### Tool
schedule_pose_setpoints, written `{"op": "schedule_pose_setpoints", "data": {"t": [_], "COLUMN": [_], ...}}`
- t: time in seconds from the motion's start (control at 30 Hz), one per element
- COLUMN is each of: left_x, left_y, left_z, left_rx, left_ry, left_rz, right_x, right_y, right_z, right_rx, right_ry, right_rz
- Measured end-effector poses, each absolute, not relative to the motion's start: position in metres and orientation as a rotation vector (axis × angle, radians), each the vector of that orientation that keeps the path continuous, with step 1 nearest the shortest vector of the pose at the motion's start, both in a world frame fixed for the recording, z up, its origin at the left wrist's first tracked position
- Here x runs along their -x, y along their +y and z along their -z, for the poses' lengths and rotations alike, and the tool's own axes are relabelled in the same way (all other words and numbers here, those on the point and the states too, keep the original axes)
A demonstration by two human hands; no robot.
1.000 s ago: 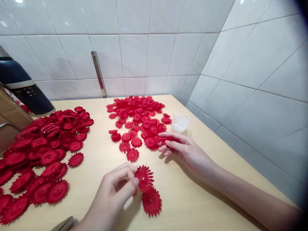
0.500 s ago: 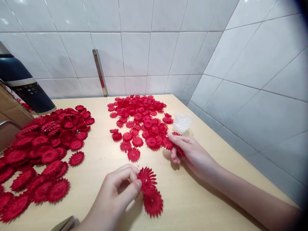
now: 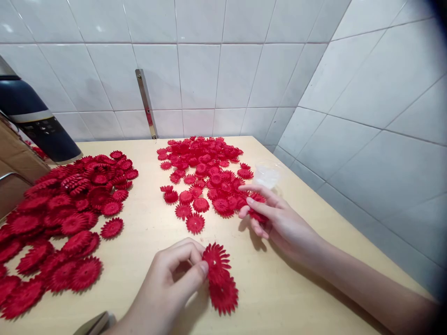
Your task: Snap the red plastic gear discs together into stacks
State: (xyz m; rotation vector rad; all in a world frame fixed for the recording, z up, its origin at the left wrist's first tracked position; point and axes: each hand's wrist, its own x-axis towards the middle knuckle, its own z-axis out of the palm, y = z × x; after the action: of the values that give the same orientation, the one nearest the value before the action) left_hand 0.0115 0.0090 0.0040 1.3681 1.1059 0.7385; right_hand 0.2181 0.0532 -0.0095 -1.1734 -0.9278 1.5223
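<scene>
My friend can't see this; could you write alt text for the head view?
The left hand pinches a red flower at a table; the right hand touches others by the middle heap. The left heap lies near a dark bottle.

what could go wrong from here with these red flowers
The left hand pinches the upper red flower by its edge, so thin petals might bend or crease. That flower overlaps the lower red flower, so the two could catch on each other. The right hand is close to the clear plastic cup, so a careless sweep might nudge it.
</scene>
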Motion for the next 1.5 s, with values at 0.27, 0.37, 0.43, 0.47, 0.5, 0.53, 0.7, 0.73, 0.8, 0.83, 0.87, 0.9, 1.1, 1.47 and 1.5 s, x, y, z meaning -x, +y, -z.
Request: {"op": "schedule_pose_setpoints", "data": {"t": [0.27, 0.37, 0.43, 0.47, 0.5, 0.53, 0.7, 0.73, 0.8, 0.83, 0.87, 0.9, 1.1, 1.47, 1.5], "left_x": [-0.011, -0.011, -0.011, -0.011, -0.011, -0.011, -0.011, -0.011, -0.011, -0.011, -0.011, -0.012, -0.011, -0.012, -0.012], "left_y": [0.009, 0.009, 0.009, 0.009, 0.009, 0.009, 0.008, 0.007, 0.007, 0.007, 0.007, 0.007, 0.008, 0.01, 0.01], "left_z": [-0.004, -0.004, -0.005, -0.005, -0.005, -0.006, -0.006, -0.006, -0.006, -0.006, -0.006, -0.006, -0.006, -0.004, -0.003], "left_rx": [-1.374, -1.369, -1.367, -1.368, -1.368, -1.37, -1.355, -1.354, -1.356, -1.357, -1.356, -1.353, -1.361, -1.367, -1.373], "left_ry": [1.083, 1.087, 1.097, 1.101, 1.109, 1.112, 1.114, 1.117, 1.125, 1.123, 1.119, 1.114, 1.113, 1.115, 1.107], "left_rz": [-0.741, -0.741, -0.731, -0.725, -0.72, -0.717, -0.721, -0.722, -0.725, -0.728, -0.733, -0.738, -0.721, -0.715, -0.712], "right_x": [-0.218, -0.218, -0.217, -0.216, -0.216, -0.215, -0.214, -0.214, -0.215, -0.216, -0.217, -0.217, -0.217, -0.216, -0.215], "right_y": [0.053, 0.052, 0.05, 0.05, 0.049, 0.049, 0.048, 0.048, 0.046, 0.046, 0.045, 0.045, 0.046, 0.042, 0.041], "right_z": [0.006, 0.006, 0.005, 0.004, 0.004, 0.003, 0.003, 0.004, 0.005, 0.006, 0.006, 0.006, 0.008, 0.007, 0.007], "right_rx": [1.132, 1.152, 1.165, 1.18, 1.202, 1.225, 1.293, 1.321, 1.385, 1.412, 1.432, 1.448, 1.569, 1.498, 1.487], "right_ry": [-0.943, -0.955, -0.981, -0.997, -1.017, -1.038, -1.3, -1.396, -1.606, -1.702, -1.785, -1.851, -2.014, -2.019, -2.006], "right_rz": [-1.586, -1.58, -1.573, -1.568, -1.561, -1.545, -1.315, -1.219, -0.965, -0.836, -0.729, -0.654, -0.471, -0.297, -0.293]}}
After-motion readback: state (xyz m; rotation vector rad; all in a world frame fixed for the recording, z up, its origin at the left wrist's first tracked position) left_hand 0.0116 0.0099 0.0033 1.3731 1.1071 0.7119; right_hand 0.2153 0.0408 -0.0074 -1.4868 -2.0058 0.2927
